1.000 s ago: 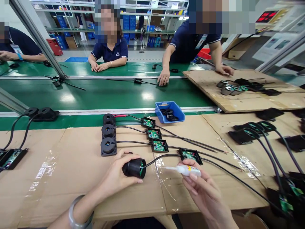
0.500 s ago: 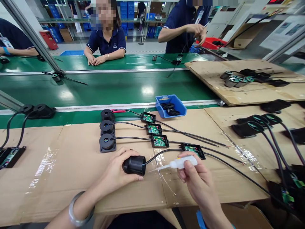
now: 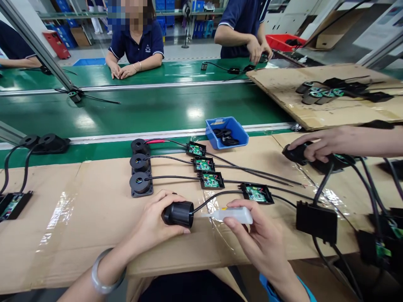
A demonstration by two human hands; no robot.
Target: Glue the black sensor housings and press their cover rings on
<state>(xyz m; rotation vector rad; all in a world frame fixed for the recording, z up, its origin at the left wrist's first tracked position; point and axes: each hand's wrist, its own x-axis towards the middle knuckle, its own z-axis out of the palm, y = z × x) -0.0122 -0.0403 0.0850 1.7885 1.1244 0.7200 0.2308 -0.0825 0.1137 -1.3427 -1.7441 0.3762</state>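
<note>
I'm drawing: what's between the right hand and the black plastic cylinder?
The head view shows the nozzle of a white plastic bottle, a curved black cable behind.

black housing [image 3: 178, 214]; sideways, open end right; translucent white bottle [image 3: 239, 214]; near-level, thin nozzle [image 3: 207, 215] leftward, near housing

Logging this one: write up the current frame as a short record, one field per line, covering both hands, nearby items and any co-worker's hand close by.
Left hand: left hand grips a black housing
Right hand: right hand holds a white nozzle bottle
Nozzle: points at the housing's cable end; contact unclear
Beyond the left hand: three round black pieces in a row, cabled to open boxes with green boards
Container: blue bin holding black parts
Co-worker: hand on a dark piece, right side
</note>
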